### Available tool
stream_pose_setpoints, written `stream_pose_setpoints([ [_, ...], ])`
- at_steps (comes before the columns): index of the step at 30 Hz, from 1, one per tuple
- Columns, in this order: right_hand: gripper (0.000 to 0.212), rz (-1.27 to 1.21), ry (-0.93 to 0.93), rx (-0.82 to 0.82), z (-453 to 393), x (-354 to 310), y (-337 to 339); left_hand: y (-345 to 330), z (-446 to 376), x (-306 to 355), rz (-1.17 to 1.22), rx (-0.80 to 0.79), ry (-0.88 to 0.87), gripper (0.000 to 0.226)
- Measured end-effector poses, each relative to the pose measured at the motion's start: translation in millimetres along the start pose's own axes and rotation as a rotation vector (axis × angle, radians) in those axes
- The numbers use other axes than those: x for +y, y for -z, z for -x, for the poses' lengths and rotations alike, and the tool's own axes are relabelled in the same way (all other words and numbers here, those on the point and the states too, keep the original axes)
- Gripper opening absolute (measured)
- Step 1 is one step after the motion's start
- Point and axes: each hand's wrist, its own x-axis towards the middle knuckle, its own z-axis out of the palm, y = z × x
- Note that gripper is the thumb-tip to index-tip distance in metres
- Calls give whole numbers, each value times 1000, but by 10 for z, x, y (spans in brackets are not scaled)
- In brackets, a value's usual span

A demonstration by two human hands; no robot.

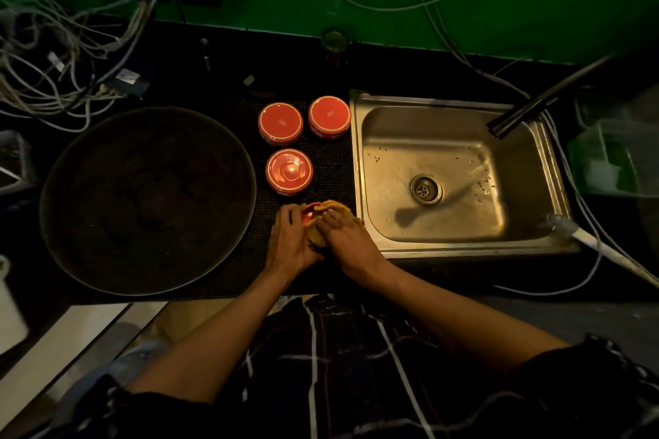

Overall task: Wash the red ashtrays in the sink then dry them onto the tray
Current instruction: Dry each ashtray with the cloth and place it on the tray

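On the dark mat between the round tray point(107, 167) and the steel sink point(360, 167), the left hand point(290, 237) grips a red ashtray point(309, 214), fingers curled round its left edge, so only a small arc of its red rim shows. The right hand point(347, 239) presses a yellow cloth point(337, 212) onto it, fingers bent over the cloth and holding it against the ashtray; most of the ashtray is hidden beneath cloth and hands, so which way it faces cannot be told. The ashtrays are round, with no long axis.

3 other red ashtrays stand on the mat farther from the person. The nearest one point(289, 171) lies with a raised centre and concentric rings showing on top. The 2 at the back, the left one point(280, 123) and the right one point(329, 116), show flat red faces with pale rims, the right one just beside the sink's edge.

A dark faucet point(517, 114) slants over the sink's far right corner, and the drain point(424, 189) sits in the basin. Cables point(53, 57) lie tangled at the far left.
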Motion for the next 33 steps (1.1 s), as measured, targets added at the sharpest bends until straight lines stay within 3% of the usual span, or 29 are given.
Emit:
stream_pose_setpoints([
  [4, 74, -113, -79, -12, -45, -117, -62, 50, -30, -14, -8, -67, -52, 106],
  [7, 69, -224, -97, 8, -83, -145, -35, 276, -128, -83, -20, -161, -184, 101],
  [12, 67, -287, -46, 2, -64, -63, 34, 470, -329, -153, -40, -289, -361, 111],
  [17, 51, -242, 32, -133, -119, 24, 321, 499, -421, -50, -24, -444, -389, 106],
  [20, 49, -148, -1, -258, -104, 19, 498, 480, -441, -92, -34, -434, -359, 96],
  [24, 37, -90, -76, -371, -77, 96, 676, 471, -437, -153, -40, -391, -363, 109],
  [26, 34, -115, -137, -292, -62, 186, 781, 457, -381, -153, -15, -325, -332, 111],
  [29, 34, -158, -258, -41, -31, 311, 811, 320, -218, -109, 42, -155, -199, 114],
  [33, 48, -178, -201, 176, 26, 271, 734, 128, -72, -89, 51, -24, -92, 120],
])
